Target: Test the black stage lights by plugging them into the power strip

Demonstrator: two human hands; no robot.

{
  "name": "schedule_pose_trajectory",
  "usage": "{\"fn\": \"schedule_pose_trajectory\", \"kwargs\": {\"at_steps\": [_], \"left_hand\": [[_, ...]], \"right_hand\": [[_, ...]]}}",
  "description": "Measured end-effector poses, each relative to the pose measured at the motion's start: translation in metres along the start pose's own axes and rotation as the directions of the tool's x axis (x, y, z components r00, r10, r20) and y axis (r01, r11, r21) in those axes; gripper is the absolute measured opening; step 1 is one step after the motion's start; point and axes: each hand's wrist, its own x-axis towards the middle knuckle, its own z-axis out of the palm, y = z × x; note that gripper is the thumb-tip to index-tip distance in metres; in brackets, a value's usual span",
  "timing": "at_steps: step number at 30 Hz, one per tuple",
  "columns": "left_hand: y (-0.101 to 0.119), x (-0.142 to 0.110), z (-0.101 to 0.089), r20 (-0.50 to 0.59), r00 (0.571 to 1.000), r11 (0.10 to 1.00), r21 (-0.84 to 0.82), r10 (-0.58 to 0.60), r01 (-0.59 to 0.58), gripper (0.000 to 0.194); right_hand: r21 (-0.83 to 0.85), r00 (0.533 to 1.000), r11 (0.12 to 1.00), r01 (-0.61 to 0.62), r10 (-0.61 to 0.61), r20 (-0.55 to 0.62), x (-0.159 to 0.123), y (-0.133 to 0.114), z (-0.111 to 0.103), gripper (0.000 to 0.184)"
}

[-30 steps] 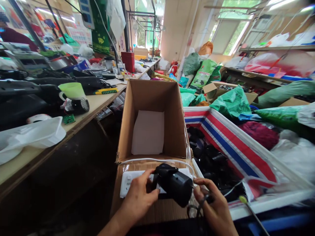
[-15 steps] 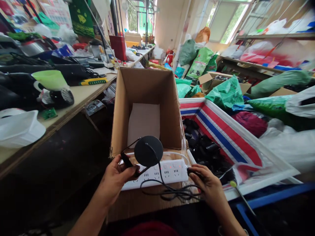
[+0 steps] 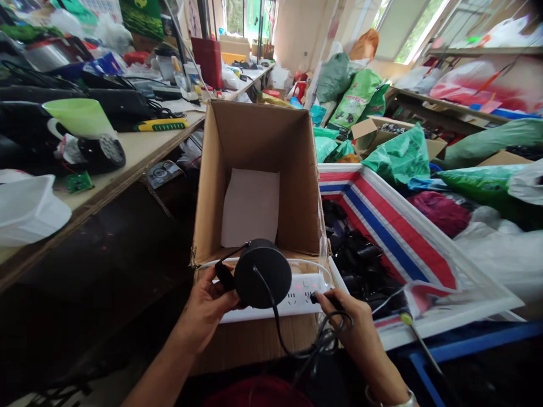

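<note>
My left hand (image 3: 208,308) is closed around the black bracket-like part of a device with a round black body (image 3: 263,274), its flat disc facing me. A black cord (image 3: 278,333) leaves the disc's middle and loops across to the right. In my right hand (image 3: 354,319) is the black plug (image 3: 314,297) of a cord, pinched between thumb and fingers. It points left at the right-end socket of a white power strip (image 3: 297,308); whether its pins are in the socket I cannot tell. Bunched cord hangs below my right hand. The device hides the strip's left part.
Behind the strip a cardboard box (image 3: 258,130) stands with its open side toward me. On the right is a striped woven bag (image 3: 392,240) with black items (image 3: 356,254) inside. A cluttered workbench (image 3: 139,152) runs along the left. A screwdriver-like rod (image 3: 419,339) leans near a blue frame (image 3: 466,342).
My right hand has moved the plug left, from beside the strip's end to the front of its last socket. The round device has shifted slightly right and closer, still in my left hand.
</note>
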Motion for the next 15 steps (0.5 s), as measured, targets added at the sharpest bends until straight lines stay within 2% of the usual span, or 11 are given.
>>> {"fn": "schedule_pose_trajectory", "kwargs": {"at_steps": [3, 8, 13, 15], "left_hand": [[-0.002, 0.001, -0.001, 0.005, 1.0, 0.999, -0.042, -0.003, 0.004, 0.048], [-0.009, 0.008, -0.004, 0.045, 0.999, 0.996, -0.088, 0.017, -0.013, 0.051], [-0.016, 0.017, 0.001, 0.121, 0.987, 0.99, -0.113, 0.103, -0.089, 0.047], [-0.018, 0.019, 0.005, 0.151, 0.98, 0.987, -0.113, 0.132, -0.116, 0.045]], "right_hand": [[-0.096, 1.0, 0.995, -0.001, 0.001, 0.004, 0.004, -0.003, 0.003, 0.036], [-0.224, 0.999, 0.974, 0.043, -0.044, 0.0, 0.006, -0.004, 0.025, 0.035], [-0.427, 0.976, 0.882, 0.2, -0.216, 0.011, -0.002, 0.019, 0.041, 0.025], [-0.45, 0.964, 0.862, 0.234, -0.265, -0.006, -0.004, 0.028, 0.044, 0.022]]}}
